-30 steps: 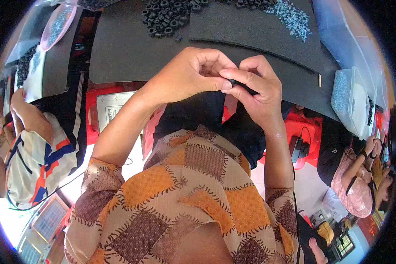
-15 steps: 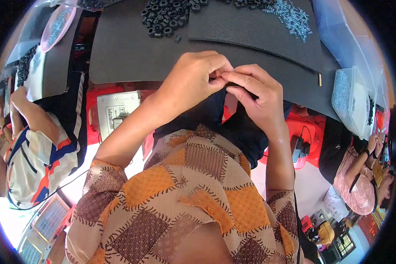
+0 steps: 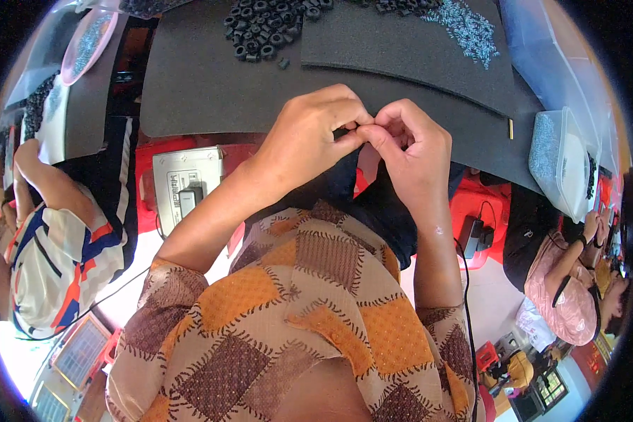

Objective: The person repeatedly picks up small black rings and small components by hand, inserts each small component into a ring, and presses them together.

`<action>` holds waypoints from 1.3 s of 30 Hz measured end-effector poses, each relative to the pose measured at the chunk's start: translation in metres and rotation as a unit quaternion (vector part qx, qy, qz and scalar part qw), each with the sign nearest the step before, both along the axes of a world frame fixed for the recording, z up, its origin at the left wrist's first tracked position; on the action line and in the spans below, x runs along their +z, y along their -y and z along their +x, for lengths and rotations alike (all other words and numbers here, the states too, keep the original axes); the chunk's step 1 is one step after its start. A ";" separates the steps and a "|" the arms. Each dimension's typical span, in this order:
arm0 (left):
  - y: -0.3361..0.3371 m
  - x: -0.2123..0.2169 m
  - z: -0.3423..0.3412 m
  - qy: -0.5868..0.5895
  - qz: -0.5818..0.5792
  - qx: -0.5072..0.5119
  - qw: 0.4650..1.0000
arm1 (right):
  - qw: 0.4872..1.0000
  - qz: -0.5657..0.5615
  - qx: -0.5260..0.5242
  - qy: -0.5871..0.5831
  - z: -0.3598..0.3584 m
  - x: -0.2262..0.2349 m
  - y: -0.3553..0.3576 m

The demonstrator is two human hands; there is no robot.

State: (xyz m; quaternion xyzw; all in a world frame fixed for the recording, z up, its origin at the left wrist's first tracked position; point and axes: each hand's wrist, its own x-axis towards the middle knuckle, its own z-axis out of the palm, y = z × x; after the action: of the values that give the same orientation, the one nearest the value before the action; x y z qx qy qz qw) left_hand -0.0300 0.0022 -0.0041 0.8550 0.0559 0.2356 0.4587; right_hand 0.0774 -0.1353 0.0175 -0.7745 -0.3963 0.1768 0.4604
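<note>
My left hand (image 3: pixel 320 125) and my right hand (image 3: pixel 413 139) meet fingertip to fingertip just past the near edge of the dark table mat (image 3: pixel 197 91). Both are closed in a pinch. Whatever lies between the fingertips is too small or too hidden to name. Beyond them on the mat is a heap of small black rings (image 3: pixel 264 28), with one loose black piece (image 3: pixel 283 63) on its near side. To the right, a pile of small, pale blue coil-like pieces (image 3: pixel 464 32) rests on a raised black foam sheet (image 3: pixel 394 49).
A clear tub (image 3: pixel 547 151) of pale blue pieces stands at the table's right edge. Near it lies a small brass-coloured pin (image 3: pixel 511 129). A pink bowl (image 3: pixel 84 49) is at the far left. Co-workers sit on both sides, one in a pink top (image 3: pixel 566 288).
My right hand has turned, its thumb rising to meet the left fingertips while its fingers curl in more. The left hand has barely moved, and the piles look the same.
</note>
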 end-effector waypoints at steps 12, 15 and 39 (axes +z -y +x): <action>0.003 -0.002 0.010 -0.010 -0.023 -0.004 1.000 | 0.994 0.013 -0.022 -0.109 0.012 -0.005 0.000; 0.003 -0.003 0.013 -0.013 -0.029 0.002 1.000 | 0.989 -0.011 -0.002 -0.145 0.017 0.000 -0.001; -0.006 -0.005 0.010 -0.026 -0.658 -0.131 0.741 | 0.961 0.237 0.066 -0.130 0.018 -0.007 0.000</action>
State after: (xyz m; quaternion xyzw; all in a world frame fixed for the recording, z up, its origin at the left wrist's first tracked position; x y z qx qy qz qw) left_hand -0.0200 0.0077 -0.0092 0.3449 0.0968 0.0553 0.9320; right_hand 0.0959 -0.1348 0.0101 -0.5857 -0.4140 0.2073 0.6653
